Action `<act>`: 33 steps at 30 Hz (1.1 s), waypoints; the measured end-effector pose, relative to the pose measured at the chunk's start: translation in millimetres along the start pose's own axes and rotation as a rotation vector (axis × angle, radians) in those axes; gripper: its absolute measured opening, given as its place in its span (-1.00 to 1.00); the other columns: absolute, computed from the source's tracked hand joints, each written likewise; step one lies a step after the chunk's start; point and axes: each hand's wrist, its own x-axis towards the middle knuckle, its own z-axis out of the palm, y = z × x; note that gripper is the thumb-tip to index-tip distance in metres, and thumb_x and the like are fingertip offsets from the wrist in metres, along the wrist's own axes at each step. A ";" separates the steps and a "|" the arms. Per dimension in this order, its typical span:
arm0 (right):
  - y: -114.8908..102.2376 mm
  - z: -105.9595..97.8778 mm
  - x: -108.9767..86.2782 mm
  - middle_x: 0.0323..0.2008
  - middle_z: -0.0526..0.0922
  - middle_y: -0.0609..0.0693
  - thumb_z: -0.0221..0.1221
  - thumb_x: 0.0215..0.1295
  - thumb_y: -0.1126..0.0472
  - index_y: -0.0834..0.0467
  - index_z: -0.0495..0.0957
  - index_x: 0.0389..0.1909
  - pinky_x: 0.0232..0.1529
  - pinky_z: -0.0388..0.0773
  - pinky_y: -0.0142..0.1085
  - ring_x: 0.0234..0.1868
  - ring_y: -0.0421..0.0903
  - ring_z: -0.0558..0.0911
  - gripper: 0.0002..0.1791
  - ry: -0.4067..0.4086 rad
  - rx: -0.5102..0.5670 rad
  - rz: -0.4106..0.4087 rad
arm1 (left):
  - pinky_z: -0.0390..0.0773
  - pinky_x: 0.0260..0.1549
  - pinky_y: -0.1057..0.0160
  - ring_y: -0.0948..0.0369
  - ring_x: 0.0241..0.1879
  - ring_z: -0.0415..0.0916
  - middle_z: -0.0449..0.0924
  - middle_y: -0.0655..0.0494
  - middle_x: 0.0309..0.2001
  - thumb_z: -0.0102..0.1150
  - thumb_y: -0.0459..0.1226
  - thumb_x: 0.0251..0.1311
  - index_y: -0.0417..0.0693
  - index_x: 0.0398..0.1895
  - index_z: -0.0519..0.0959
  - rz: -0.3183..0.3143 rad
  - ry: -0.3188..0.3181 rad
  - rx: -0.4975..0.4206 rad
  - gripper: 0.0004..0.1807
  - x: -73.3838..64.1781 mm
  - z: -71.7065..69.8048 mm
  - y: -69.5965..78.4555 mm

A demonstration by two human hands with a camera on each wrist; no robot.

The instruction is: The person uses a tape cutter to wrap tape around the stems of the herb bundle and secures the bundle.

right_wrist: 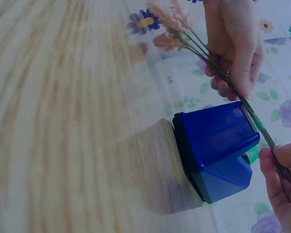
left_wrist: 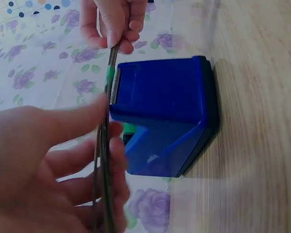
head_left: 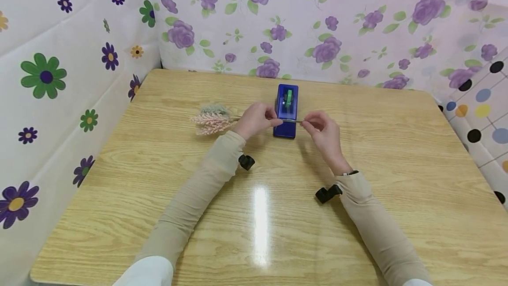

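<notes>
A bunch of artificial flowers with pink (head_left: 212, 124) and pale green (head_left: 214, 109) heads lies to the left of my left hand (head_left: 255, 121). That hand pinches the thin dark stems (left_wrist: 105, 160) between thumb and fingers. My right hand (head_left: 324, 135) pinches the stem ends (right_wrist: 280, 167) on the other side. Between the hands, the stems run level across a blue tape dispenser (head_left: 284, 132), close to its toothed cutting edge (right_wrist: 250, 118). A band of green tape (left_wrist: 110, 76) sits on the stems there. Inside the dispenser is a green tape roll (head_left: 289, 98).
The dispenser stands on a wood-grain table (head_left: 285, 228) towards its far edge. Behind rises a floral cloth (head_left: 301, 39), with another patterned cloth (head_left: 75, 56) on the left. Black wrist cameras (head_left: 328, 193) hang beside both sleeves.
</notes>
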 end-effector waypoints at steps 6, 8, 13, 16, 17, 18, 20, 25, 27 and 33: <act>-0.3 -1.4 -0.2 -0.20 0.69 0.26 0.21 0.31 0.29 0.30 0.59 -0.12 -0.16 0.49 -0.55 -0.29 -0.39 0.60 -0.81 -0.019 -0.004 0.002 | 0.26 -0.49 0.31 0.25 -0.59 0.21 0.45 0.07 -0.58 -0.21 0.02 0.50 -0.13 -0.34 0.66 -0.049 -0.096 0.000 -0.46 -0.3 2.1 -2.3; 0.2 -1.6 0.6 -0.24 0.69 0.25 0.19 0.34 0.25 0.32 0.60 -0.09 -0.22 0.51 -0.51 -0.33 -0.30 0.61 -0.76 -0.044 0.019 0.032 | 0.22 -0.51 0.31 0.24 -0.60 0.15 0.45 0.07 -0.57 -0.19 0.00 0.49 -0.16 -0.36 0.65 -0.059 -0.090 -0.008 -0.48 0.2 2.7 -1.7; 3.2 -1.3 3.2 -0.49 0.63 -0.06 0.11 0.42 0.14 0.40 0.60 -0.11 -0.36 0.52 -0.46 -0.46 -0.27 0.56 -0.65 -0.131 0.032 0.121 | 0.32 -0.42 0.30 0.21 -0.50 0.34 0.70 -0.06 -0.19 -0.10 -0.02 0.46 -0.22 -0.34 0.65 -0.054 -0.078 -0.011 -0.51 0.0 1.4 0.5; 2.7 -1.6 3.0 -0.53 0.63 -0.22 0.06 0.45 0.14 0.44 0.55 -0.10 -0.33 0.54 -0.45 -0.45 -0.33 0.59 -0.62 -0.200 0.092 0.165 | 0.35 -0.40 0.29 0.20 -0.46 0.39 0.71 -0.09 -0.15 -0.07 -0.01 0.45 -0.20 -0.33 0.67 -0.051 -0.074 -0.010 -0.52 -0.4 0.6 1.2; 2.0 -2.1 2.7 -0.52 0.65 -0.24 0.04 0.46 0.15 0.46 0.53 -0.09 -0.30 0.55 -0.44 -0.42 -0.34 0.62 -0.62 -0.221 0.118 0.178 | 0.35 -0.40 0.29 0.20 -0.46 0.39 0.71 -0.09 -0.16 -0.07 -0.01 0.44 -0.20 -0.34 0.67 -0.047 -0.073 -0.006 -0.52 -0.2 0.5 1.2; 1.0 -2.2 2.3 -0.50 0.67 -0.26 0.03 0.48 0.14 0.46 0.51 -0.07 -0.26 0.56 -0.44 -0.39 -0.34 0.64 -0.61 -0.239 0.148 0.197 | 0.35 -0.40 0.30 0.20 -0.46 0.40 0.71 -0.08 -0.17 -0.06 -0.01 0.44 -0.19 -0.34 0.67 -0.045 -0.073 0.000 -0.52 0.1 0.5 1.1; -1.6 -3.0 1.8 -0.47 0.69 -0.27 -0.02 0.50 0.13 0.46 0.47 -0.03 -0.20 0.57 -0.46 -0.33 -0.34 0.67 -0.60 -0.272 0.199 0.233 | 0.36 -0.39 0.30 0.20 -0.46 0.39 0.71 -0.08 -0.18 -0.07 0.00 0.44 -0.18 -0.33 0.68 -0.038 -0.083 0.010 -0.52 0.5 0.1 0.9; -8.1 -4.7 2.4 -0.44 0.71 -0.28 -0.04 0.51 0.10 0.43 0.45 -0.02 -0.09 0.58 -0.46 -0.25 -0.35 0.69 -0.59 -0.308 0.227 0.279 | 0.41 -0.29 0.27 0.17 -0.36 0.44 0.71 -0.05 -0.13 -0.09 0.00 0.45 -0.14 -0.31 0.68 -0.031 -0.122 0.010 -0.53 0.7 -3.6 0.6; -9.6 -6.1 2.8 -0.41 0.72 -0.26 -0.04 0.51 0.12 0.39 0.46 -0.07 -0.04 0.58 -0.43 -0.22 -0.32 0.69 -0.64 -0.330 0.229 0.280 | 0.42 -0.26 0.26 0.17 -0.31 0.46 0.71 -0.03 -0.12 -0.08 -0.01 0.45 -0.12 -0.31 0.69 -0.027 -0.138 0.009 -0.55 0.3 -5.9 0.5; -11.3 -12.0 3.0 -0.33 0.74 -0.22 0.00 0.47 0.20 0.36 0.48 -0.13 0.13 0.52 -0.32 -0.09 -0.19 0.69 -0.74 -0.405 0.229 0.293 | 0.35 -0.33 0.29 0.18 -0.35 0.41 0.71 -0.07 -0.11 0.01 -0.06 0.41 -0.14 -0.29 0.70 0.016 -0.170 0.035 -0.62 -0.6 -9.8 0.2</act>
